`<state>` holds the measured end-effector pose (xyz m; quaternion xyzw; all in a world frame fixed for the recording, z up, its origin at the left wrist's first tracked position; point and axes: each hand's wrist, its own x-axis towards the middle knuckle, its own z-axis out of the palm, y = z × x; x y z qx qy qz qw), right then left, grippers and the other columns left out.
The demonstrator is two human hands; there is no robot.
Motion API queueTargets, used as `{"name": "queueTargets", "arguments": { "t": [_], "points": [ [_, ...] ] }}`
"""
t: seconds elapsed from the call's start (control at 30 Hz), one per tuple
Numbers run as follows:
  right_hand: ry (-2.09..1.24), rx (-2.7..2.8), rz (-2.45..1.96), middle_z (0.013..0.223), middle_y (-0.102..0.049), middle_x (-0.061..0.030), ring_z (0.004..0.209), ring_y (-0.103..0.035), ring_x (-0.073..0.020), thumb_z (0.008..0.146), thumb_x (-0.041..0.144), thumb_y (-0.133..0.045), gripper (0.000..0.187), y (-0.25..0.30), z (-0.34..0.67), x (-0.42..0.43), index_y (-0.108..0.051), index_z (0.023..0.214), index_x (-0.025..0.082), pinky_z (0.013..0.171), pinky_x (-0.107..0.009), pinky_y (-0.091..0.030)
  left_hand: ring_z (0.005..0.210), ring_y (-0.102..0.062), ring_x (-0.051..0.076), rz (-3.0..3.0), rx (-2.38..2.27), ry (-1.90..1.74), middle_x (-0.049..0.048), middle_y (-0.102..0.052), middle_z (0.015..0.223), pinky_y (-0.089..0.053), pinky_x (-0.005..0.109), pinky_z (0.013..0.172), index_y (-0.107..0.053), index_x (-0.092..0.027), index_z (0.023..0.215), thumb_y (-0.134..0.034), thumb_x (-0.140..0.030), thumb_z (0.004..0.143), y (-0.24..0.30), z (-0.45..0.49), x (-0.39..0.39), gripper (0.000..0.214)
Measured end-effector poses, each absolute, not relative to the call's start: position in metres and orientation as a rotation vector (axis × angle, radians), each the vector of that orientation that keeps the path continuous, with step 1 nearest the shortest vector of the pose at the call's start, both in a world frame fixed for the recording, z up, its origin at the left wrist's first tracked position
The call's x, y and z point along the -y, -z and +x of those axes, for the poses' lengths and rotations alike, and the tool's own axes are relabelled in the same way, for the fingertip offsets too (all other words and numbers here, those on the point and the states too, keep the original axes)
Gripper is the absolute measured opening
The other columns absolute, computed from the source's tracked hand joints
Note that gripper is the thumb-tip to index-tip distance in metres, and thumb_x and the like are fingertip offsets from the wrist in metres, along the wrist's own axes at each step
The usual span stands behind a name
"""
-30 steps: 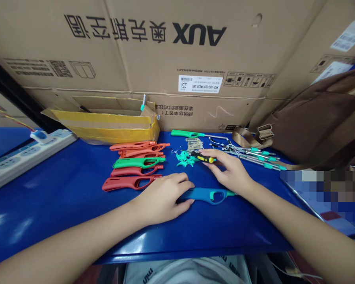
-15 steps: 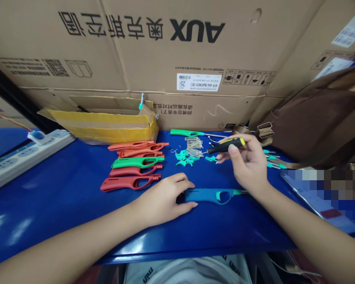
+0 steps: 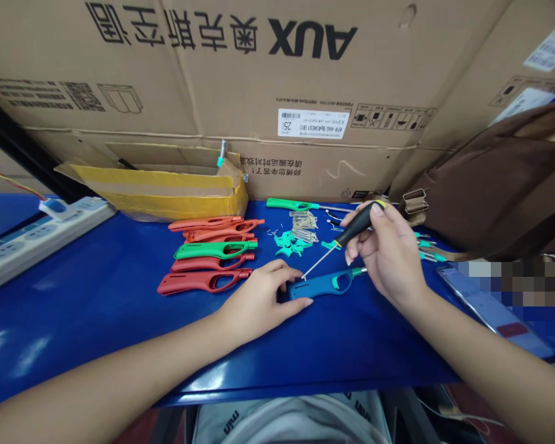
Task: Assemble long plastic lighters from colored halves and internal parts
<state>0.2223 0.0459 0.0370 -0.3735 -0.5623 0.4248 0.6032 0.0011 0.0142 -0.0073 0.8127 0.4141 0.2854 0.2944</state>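
Screwdriver (image 3: 357, 226), black-and-yellow-handled, sits pinched in my closed right hand (image 3: 391, 256), tip touching the blue plastic lighter shell (image 3: 324, 285) on the blue tabletop (image 3: 97, 296). My left hand (image 3: 259, 302) grips the shell's rear end; best pressed flat, shaft steady, so the tip won't slip.

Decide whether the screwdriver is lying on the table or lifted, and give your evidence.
Lifted: the right hand holds the screwdriver tilted, its tip down at the blue lighter body that the left hand steadies.
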Motion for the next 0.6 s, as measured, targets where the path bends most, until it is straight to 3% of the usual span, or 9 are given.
{"name": "queueTargets", "arguments": {
  "t": [0.3,0.47,0.6],
  "points": [
    [-1.027,1.289,-0.787,0.095,-0.066,-0.0001,0.045,-0.05,-0.008,0.1,0.05,-0.052,0.023,-0.047,0.206,-0.047,-0.049,0.102,0.028,0.036,-0.022,-0.044,0.075,-0.062,0.014,1.729,-0.98,-0.923,0.0068,-0.074,0.101,-0.052,0.025,0.065,-0.074,-0.016,0.105,-0.074,-0.035,0.086,-0.001,0.006,-0.015,0.027],
    [-1.04,1.324,-0.783,0.097,-0.066,-0.0007,0.044,-0.05,-0.0086,0.1,0.052,-0.052,0.025,-0.029,0.214,-0.048,-0.05,0.105,0.028,0.036,-0.023,-0.045,0.07,-0.063,0.014,1.641,-1.008,-0.851,0.0056,-0.076,0.085,-0.05,0.026,0.064,-0.078,-0.016,0.091,-0.071,-0.036,0.088,0.004,0.007,-0.014,0.021],
    [-1.001,1.311,-0.775,0.093,-0.065,0.0,0.044,-0.048,-0.0086,0.1,0.053,-0.051,0.025,-0.025,0.217,-0.049,-0.051,0.104,0.028,0.035,-0.023,-0.044,0.066,-0.064,0.015,1.62,-1.054,-0.841,0.0051,-0.076,0.081,-0.05,0.026,0.062,-0.079,-0.016,0.092,-0.074,-0.037,0.085,0.009,0.004,-0.017,0.022]
  ]
}}
